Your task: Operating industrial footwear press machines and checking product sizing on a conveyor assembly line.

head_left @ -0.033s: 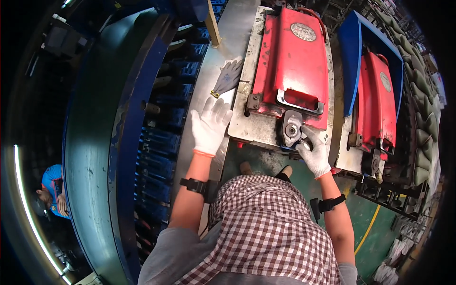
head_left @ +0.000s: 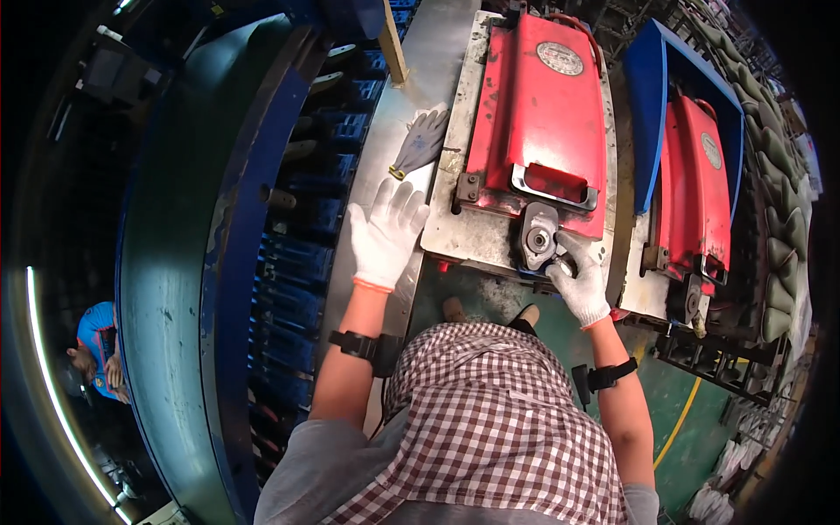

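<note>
My left hand (head_left: 385, 230), in a white knit glove with an orange cuff, is open above the metal bench top (head_left: 376, 122). Its fingers are spread and hold nothing. Just beyond the fingertips lies a grey and white work glove (head_left: 422, 144). My right hand (head_left: 580, 278), gloved the same way, curls round the small lever of a metal latch (head_left: 538, 234); the fingers partly hide this lever. The latch sits at the front of a red machine cover (head_left: 556, 114), below its handle opening (head_left: 553, 185).
A second red machine (head_left: 696, 175) with a blue guard (head_left: 646, 114) stands to the right. On the left run a blue-framed chute (head_left: 162, 289) and a dark rack. A person (head_left: 98, 350) is at the far left. Grey-green pieces (head_left: 779, 245) hang along the right.
My left hand has shifted very slightly, its thumb a little further out. The right hand stays at the latch.
</note>
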`<move>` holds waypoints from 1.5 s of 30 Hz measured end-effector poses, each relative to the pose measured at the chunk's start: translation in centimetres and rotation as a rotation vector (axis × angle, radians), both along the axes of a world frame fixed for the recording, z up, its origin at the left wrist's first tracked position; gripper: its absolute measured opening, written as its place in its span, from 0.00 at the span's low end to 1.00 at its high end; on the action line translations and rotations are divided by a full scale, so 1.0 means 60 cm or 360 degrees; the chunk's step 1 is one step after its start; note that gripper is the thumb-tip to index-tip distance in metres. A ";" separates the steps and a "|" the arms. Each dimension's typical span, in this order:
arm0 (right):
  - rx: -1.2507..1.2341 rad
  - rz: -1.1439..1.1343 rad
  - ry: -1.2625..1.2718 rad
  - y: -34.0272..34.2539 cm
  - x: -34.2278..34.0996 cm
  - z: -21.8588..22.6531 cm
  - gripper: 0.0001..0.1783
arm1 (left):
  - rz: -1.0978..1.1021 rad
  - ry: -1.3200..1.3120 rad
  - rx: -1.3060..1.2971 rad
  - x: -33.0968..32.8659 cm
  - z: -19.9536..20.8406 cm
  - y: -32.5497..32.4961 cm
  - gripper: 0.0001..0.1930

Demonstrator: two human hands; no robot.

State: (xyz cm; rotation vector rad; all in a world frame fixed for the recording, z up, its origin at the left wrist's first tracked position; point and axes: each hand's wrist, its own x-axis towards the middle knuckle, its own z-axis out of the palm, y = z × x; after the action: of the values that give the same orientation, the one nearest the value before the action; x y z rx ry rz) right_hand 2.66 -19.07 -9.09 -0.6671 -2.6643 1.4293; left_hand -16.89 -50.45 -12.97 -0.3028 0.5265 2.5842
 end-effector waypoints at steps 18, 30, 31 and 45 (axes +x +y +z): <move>0.0152 -0.0120 -0.0025 0.002 0.006 -0.022 0.29 | -0.0216 0.0187 0.0438 0.030 0.012 -0.057 0.40; 0.0090 -0.0097 -0.0032 -0.002 0.003 -0.014 0.21 | -0.0191 0.1609 -0.3234 0.037 -0.026 -0.067 0.30; 0.0086 -0.0084 -0.0024 0.002 0.003 -0.018 0.21 | -0.0195 0.1606 -0.3242 0.039 -0.044 -0.073 0.30; -0.0001 -0.0055 0.0002 0.001 0.004 -0.025 0.21 | -0.0670 0.0450 -0.3845 0.107 -0.214 -0.202 0.39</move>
State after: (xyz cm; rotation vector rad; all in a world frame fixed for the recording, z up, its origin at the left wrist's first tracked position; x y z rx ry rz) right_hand 2.91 -18.99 -10.61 -0.7082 -2.6380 1.4217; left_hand -10.46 -62.60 -25.83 -0.3711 2.8830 0.3158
